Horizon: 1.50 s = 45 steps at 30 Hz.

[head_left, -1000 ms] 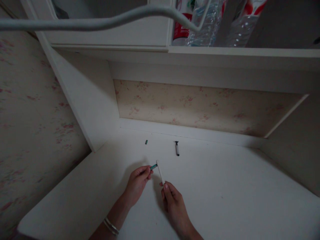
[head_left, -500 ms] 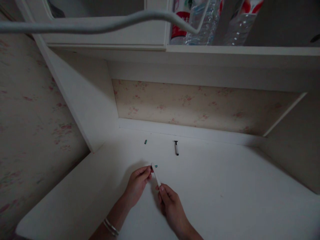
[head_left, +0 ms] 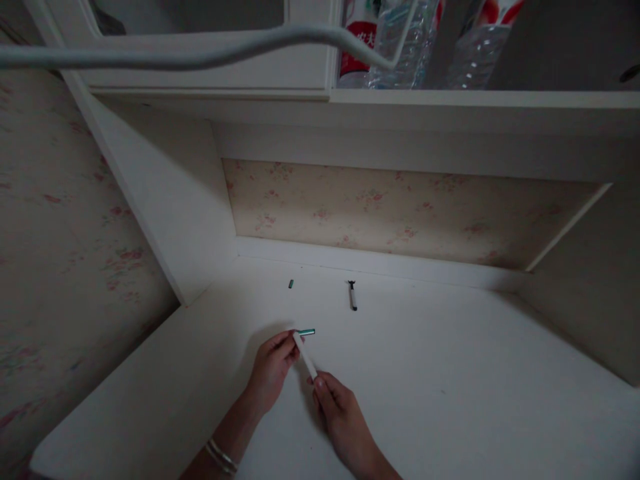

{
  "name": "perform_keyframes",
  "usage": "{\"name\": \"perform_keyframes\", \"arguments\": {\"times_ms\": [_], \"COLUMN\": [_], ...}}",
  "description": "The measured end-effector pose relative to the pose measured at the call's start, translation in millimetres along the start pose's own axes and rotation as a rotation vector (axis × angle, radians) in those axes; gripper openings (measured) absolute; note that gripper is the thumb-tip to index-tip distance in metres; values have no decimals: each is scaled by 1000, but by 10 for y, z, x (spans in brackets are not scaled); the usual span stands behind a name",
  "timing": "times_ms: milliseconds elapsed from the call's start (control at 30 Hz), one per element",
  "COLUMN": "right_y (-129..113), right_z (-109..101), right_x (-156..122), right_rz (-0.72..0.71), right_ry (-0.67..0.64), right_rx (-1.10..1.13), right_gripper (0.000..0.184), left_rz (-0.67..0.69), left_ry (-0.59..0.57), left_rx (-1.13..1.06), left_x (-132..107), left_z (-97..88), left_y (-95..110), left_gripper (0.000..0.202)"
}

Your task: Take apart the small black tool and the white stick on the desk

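My left hand [head_left: 271, 368] is closed, pinching a small narrow green strip with a pale edge [head_left: 307, 331] that sticks out to the right of the fingertips. My right hand [head_left: 340, 417] is wrapped round the lower end of a slim white stick [head_left: 305, 355]. The stick slants up and left, and its far end meets the left fingertips beside the strip; whether it touches the strip I cannot tell. Farther back on the desk lie a small green piece [head_left: 291, 284] and a short white-and-black tool with a forked black end [head_left: 353, 295].
Both hands are above a white desk [head_left: 450, 360]. A white side panel [head_left: 150, 193] rises on the left. Overhead, a shelf [head_left: 475, 100] holds several plastic bottles [head_left: 400, 47], and a pale bent rod [head_left: 200, 57] crosses the top of the view.
The white stick's far end has shifted left, so more of the green strip shows beyond it. Both hands have moved only slightly, and the loose pieces lie where they were.
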State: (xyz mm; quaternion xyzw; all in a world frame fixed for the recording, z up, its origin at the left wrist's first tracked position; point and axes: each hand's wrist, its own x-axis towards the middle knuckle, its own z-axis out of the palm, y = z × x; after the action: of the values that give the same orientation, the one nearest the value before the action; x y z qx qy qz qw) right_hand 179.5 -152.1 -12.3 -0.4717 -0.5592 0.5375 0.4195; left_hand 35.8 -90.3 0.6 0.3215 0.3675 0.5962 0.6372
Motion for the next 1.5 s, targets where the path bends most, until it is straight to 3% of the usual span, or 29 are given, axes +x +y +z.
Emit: {"name": "perform_keyframes", "arguments": {"times_ms": [367,600,800,1033,1267,1500], "right_y": [-10,-45,20,-78,21,-132], "right_z": [-44,31,0,63,-52,-365], "right_x": [41,10,42,-3,50,62], "right_rz": [-38,-61,-39,-18,2,-86], "right_ry": [130,40,171,34,224,358], "right_rx": [-5,-65,34,-14,82,-139], "right_gripper": [39,39,39,41,41,43], "left_rz": [-24,-8,-19,13,-13,-42], "left_ry": [99,23,124,37,94,122], "left_rx": [-109,-79,-103,-76,-76,-67], "left_x": [25,-4,15,7,32,30], "left_z": [-31,16,6,1,-29,-27], "left_y": [-10,-1,2,-14,-22,-3], "left_gripper": [18,16,21,15,19,20]}}
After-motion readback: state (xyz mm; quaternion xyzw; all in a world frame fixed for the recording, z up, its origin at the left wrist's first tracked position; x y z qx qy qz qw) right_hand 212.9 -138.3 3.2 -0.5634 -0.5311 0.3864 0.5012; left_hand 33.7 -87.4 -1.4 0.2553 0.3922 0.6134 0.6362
